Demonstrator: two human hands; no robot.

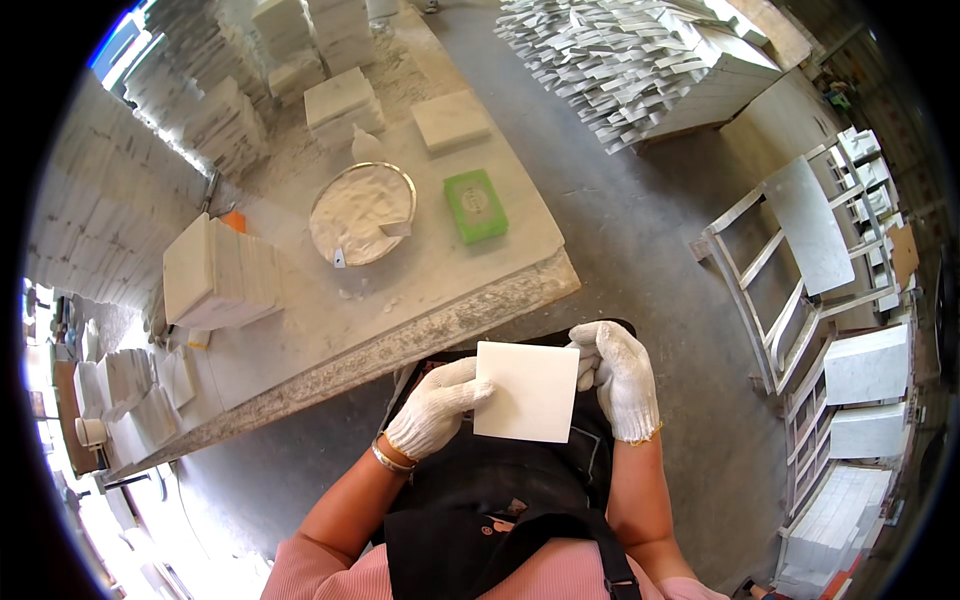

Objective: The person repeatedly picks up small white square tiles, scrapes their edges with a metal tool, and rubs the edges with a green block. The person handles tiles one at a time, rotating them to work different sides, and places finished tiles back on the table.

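Our white tile [526, 392] sits between our 2 hands, in front of the dark apron [480, 490] and just short of the desk [450, 270]. It lies to the right of our left hand [437, 402], which pinches its left edge, thumb over the face. Our right hand [618, 375] is curled at the opposite edge; we cannot tell whether its fingers grip or merely rest there. The left is the nearer, plainly touching. Being almost square, the tile shows no clear long axis; its face looks flat, smooth and matte. Our gloves are coarse, off-white knit. On the dusty desk we see a round pan [413, 190] of pale powder and a green rectangular block [476, 206].
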